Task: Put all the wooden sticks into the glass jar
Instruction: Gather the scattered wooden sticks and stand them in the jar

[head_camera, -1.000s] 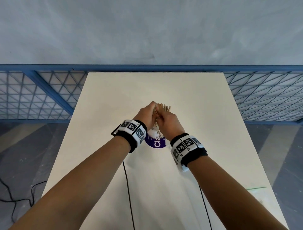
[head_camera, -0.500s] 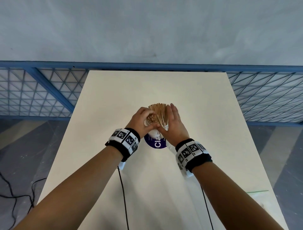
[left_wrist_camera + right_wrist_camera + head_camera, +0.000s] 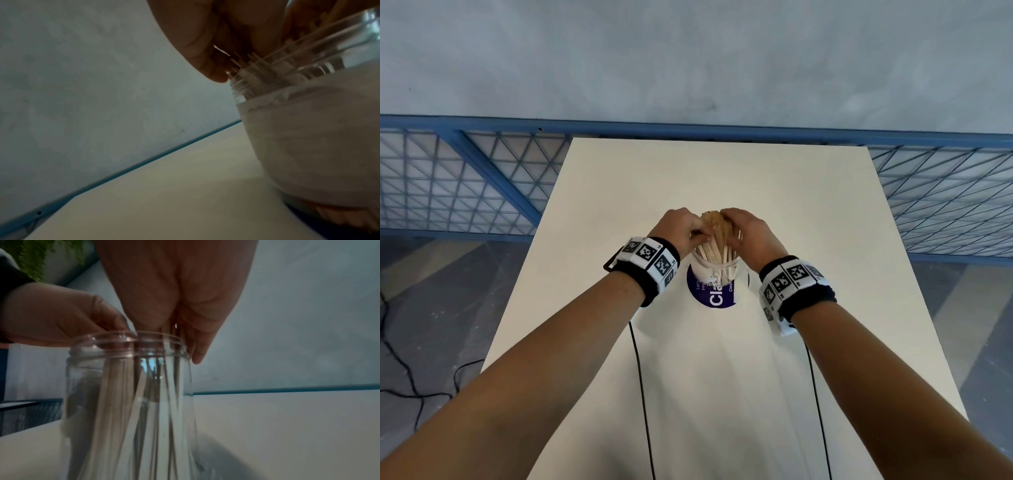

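At frame centre, left hand point(image 3: 681, 228) and right hand point(image 3: 748, 231) both grip pale wooden sticks point(image 3: 717, 245) standing in the clear glass jar point(image 3: 714, 270).

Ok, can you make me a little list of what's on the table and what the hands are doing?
table: cream top, bears the jar
glass jar: upright, open mouth
wooden sticks: standing in the jar, tops poke out above the rim
left hand: fingers curled round the stick tops
right hand: fingers curled round the stick tops
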